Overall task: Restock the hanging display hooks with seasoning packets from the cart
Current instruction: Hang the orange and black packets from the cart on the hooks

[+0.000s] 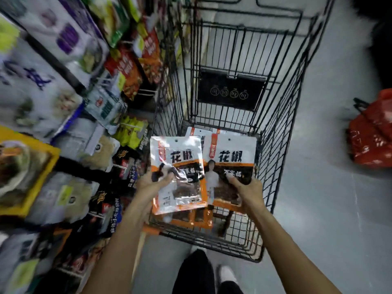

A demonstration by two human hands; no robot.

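A: Nearest the lens: two bare forearms reaching forward, with dark trousers (195, 270) and a white shoe (227, 274) underneath on the floor (328, 209).

B: And the seasoning?

A: Held up side by side above the near end of the cart (282, 145). On one side, the left packet (180, 153), pinched low down by the left hand (156, 183), thumb pressed flat across the front, remaining fingers tucked behind and out of sight. Next to it, the right packet (231, 153), pinched likewise by the right hand (247, 190), thumb on the front, other fingers hidden behind.

B: Touching?

A: Meeting along the inner edges. Both upright, white on top with a punched hanging hole, orange-bordered, with a dark window lower down.

B: More of the same anywhere?

A: Yes, spare packets (191, 219) lying flat on the wire bottom right under the held pair, plus a couple more peeking out behind the tops.

B: Farther up the cart?

A: On the inner wire wall, a black panel (231, 90) with four round symbols.

B: To the left?

A: Close beside the cart, the hanging display (63, 102), crowded with packets in purple, green, red, yellow and black. Too blurred for reading, or for making out single hooks.

B: To the right?

A: Grey floor, then a red bag (373, 141) well apart from the cart.
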